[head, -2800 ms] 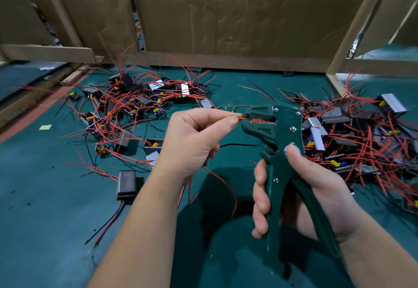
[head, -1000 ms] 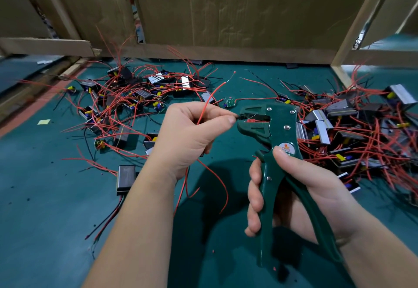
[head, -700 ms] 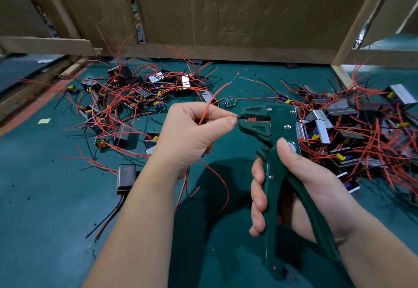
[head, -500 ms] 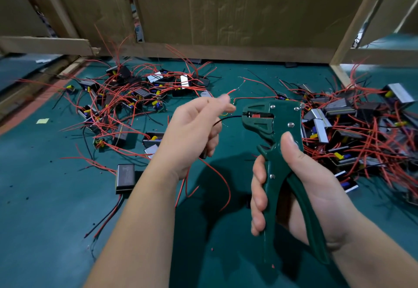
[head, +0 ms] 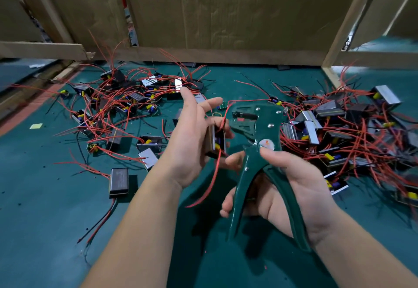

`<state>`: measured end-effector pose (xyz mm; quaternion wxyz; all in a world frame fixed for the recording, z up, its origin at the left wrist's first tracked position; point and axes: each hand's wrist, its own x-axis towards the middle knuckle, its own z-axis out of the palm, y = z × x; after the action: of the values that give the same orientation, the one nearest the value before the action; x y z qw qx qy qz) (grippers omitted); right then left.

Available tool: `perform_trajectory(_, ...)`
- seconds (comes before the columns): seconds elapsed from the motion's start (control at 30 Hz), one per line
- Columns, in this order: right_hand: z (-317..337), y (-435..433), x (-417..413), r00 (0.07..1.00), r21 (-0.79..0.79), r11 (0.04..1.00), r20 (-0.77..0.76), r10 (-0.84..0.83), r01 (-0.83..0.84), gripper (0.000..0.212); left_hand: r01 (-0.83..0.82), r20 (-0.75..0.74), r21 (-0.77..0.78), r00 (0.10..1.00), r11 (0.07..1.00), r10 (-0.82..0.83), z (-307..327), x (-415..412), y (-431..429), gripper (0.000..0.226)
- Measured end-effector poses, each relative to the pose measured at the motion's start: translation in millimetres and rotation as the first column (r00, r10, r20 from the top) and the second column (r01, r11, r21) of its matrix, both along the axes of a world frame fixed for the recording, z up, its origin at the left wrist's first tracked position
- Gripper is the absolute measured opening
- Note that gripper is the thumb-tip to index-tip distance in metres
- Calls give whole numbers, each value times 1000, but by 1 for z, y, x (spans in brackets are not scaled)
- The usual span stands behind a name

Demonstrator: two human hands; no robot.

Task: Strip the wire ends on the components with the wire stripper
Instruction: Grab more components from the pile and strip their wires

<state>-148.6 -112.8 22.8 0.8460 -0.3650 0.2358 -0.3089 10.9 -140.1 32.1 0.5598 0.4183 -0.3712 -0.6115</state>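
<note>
The left hand (head: pixel 192 138) pinches a component (head: pixel 216 139) in its fingers, just left of the wire stripper (head: pixel 255 129). Its red wire (head: pixel 212 181) hangs down (away from the jaws). The right hand (head: pixel 287 188) grips the spread handles.

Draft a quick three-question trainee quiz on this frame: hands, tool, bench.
1. True or false: the right hand grips the green wire stripper by its handles.
2. What does the left hand hold? A) a small component with a red wire trailing down B) a screwdriver C) nothing
3. Fill in: the wall behind the green bench top is made of ____.
Key: 1 true; 2 A; 3 cardboard.
</note>
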Motion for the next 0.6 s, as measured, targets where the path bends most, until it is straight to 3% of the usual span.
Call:
perform_trajectory(0.17, -1, -3, -5, 998, -29, 998, 4, 56, -56, 75, -47, -67, -76, 997, 996, 42, 1, 2, -1, 82)
perform_trajectory(0.27, 0, -4, -6, 996, -104, 992, 61, -66, 72, 78, -82, -14, -127, 997, 989, 81, -2, 4, -5, 81)
perform_trajectory(0.37, 1, -8, -11, 921, -280, 879, 155, -356, 387, 43, -120, 37, -136, 991, 983, 126, -6, 11, -8, 76)
perform_trajectory(0.43, 5, -13, -18, 840, -341, 769, 172, -515, 541, 37, -209, 93, -133, 971, 969, 222, -9, 16, -11, 74)
perform_trajectory(0.5, 7, -18, -25, 796, -359, 719, 139, -589, 595, 25, -335, 157, -113, 923, 935, 350, -12, 18, -15, 63)
perform_trajectory(0.57, 7, -20, -27, 803, -320, 746, 89, -589, 584, 11, -445, 272, -86, 850, 891, 451, -15, 19, -15, 37)
perform_trajectory(0.6, 7, -20, -27, 812, -301, 764, 73, -579, 571, 14, -480, 351, -98, 803, 872, 481, -18, 20, -15, 25)
